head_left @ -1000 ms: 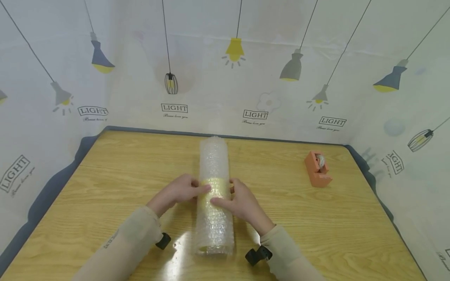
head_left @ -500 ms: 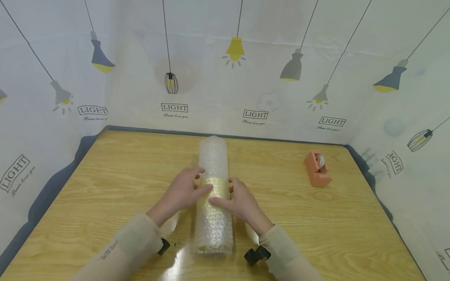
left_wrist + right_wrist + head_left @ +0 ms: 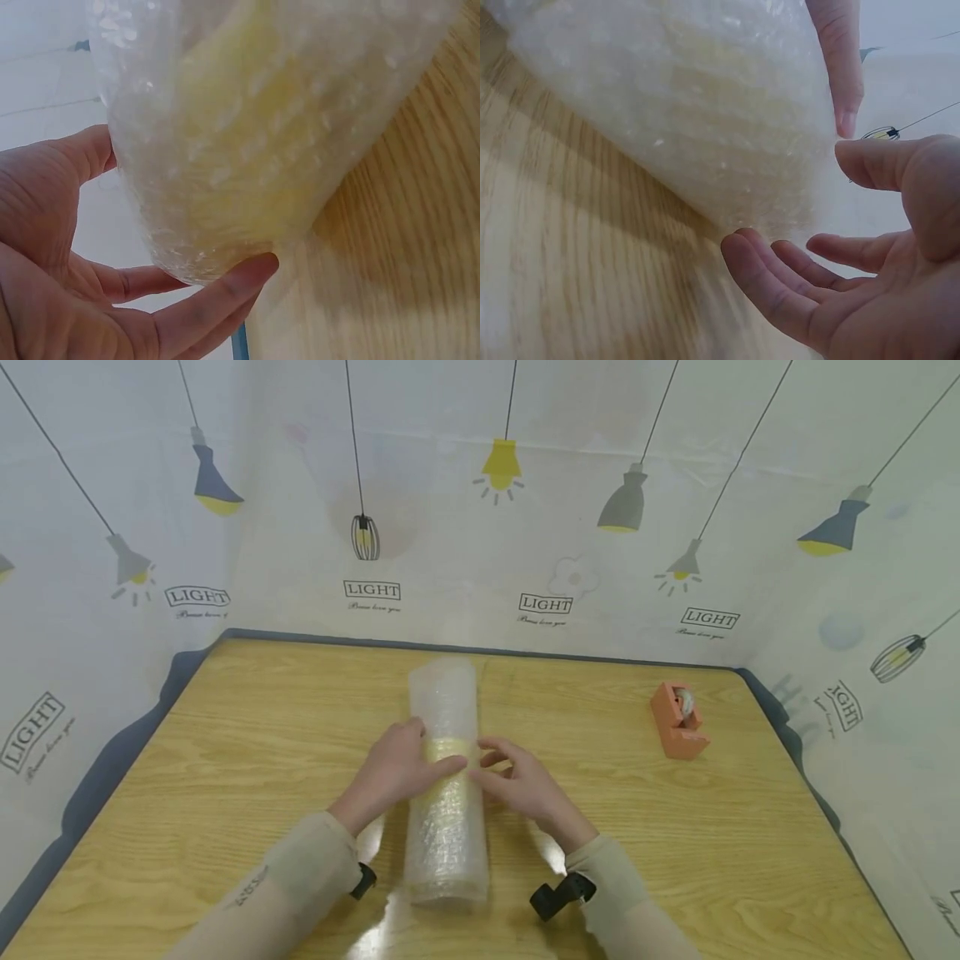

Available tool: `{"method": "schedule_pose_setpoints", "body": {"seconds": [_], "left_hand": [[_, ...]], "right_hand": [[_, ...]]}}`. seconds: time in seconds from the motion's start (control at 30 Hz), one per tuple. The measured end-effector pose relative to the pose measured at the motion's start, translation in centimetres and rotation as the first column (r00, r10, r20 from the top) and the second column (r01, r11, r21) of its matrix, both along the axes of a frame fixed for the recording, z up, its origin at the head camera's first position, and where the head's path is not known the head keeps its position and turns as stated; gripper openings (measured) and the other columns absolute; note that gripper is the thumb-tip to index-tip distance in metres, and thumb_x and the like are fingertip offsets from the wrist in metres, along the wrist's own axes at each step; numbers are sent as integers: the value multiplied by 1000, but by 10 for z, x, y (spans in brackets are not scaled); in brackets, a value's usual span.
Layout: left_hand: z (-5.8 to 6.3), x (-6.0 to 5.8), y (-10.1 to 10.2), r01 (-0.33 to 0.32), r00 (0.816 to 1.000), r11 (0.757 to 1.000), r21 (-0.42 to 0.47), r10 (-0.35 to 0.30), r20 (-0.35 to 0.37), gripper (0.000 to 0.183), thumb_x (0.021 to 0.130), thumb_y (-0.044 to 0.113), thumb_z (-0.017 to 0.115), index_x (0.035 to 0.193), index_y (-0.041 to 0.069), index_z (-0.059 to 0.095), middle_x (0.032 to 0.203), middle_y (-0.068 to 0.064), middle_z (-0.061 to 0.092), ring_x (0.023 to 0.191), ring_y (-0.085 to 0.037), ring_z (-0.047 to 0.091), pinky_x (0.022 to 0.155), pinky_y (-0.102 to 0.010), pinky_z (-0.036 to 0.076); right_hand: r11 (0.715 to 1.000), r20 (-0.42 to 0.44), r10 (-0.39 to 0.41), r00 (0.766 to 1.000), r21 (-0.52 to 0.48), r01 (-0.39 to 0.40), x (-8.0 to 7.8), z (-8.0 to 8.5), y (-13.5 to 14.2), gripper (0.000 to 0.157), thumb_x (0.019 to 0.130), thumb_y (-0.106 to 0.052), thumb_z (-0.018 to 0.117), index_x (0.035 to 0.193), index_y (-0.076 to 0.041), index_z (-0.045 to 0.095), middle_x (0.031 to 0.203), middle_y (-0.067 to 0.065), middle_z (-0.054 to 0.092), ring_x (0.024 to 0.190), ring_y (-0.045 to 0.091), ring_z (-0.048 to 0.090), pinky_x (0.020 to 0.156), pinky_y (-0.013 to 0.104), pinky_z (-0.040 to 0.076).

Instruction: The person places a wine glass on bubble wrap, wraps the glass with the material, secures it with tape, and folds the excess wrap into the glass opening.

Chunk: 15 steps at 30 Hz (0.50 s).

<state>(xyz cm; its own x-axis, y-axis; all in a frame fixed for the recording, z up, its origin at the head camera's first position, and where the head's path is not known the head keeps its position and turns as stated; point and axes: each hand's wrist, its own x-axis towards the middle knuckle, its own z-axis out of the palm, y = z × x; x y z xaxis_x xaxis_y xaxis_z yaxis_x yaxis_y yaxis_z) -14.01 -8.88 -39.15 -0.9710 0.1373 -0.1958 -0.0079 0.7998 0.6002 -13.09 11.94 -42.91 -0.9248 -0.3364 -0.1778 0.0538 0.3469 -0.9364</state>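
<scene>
A roll of bubble wrap [image 3: 444, 702] lies lengthwise on the table, with a yellow band [image 3: 452, 748] showing through its middle. My left hand [image 3: 392, 770] holds the roll from the left, thumb across the top. In the left wrist view its fingers [image 3: 217, 304] curve along the lower side of the wrap. On the opposite side my right hand [image 3: 525, 783] has its fingers loosely bent, fingertips right at the wrap's right edge. The right wrist view shows its palm facing the roll, with a gap between palm and wrap.
An orange tape dispenser [image 3: 678, 727] with a roll of tape stands at the right rear of the wooden table [image 3: 247, 735]. A cloth backdrop [image 3: 450, 543] printed with lamps rises behind the table and on both sides.
The roll has turned and shifted slightly left, and a loose flap now shows at its far left. My left hand moved right across it; my right thumb slid off its top.
</scene>
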Motion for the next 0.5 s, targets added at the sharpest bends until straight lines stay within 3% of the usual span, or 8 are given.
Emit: {"method": "schedule_pose_setpoints", "body": {"seconds": [0.1,0.27,0.5], "left_hand": [[1,-1,-2,-10,1000,1000,19,10,24,84,89,52,76,141,-8,50,132,-26,60,115,-39,62,90,-52,57],[0,-3,-5,-30,998,997,77,25,65,80,89,49,77,141,-5,49,134,-25,60,116,-39,62,90,-52,57],[-12,-7,-4,-66,991,981,181,42,131,78,88,49,77,141,1,48,137,-23,58,114,-37,63,89,-50,58]], "right_hand": [[999,33,-6,999,-52,7,-1,-3,1,50,101,-19,67,143,2,52,131,26,60,104,32,69,86,44,62],[990,129,34,991,-139,-16,-3,-6,1,52,104,-17,61,145,11,46,133,32,60,103,33,70,89,44,61],[990,178,30,984,-143,-4,-6,-8,8,57,104,-19,62,148,10,41,133,33,59,99,31,71,89,44,61]]}}
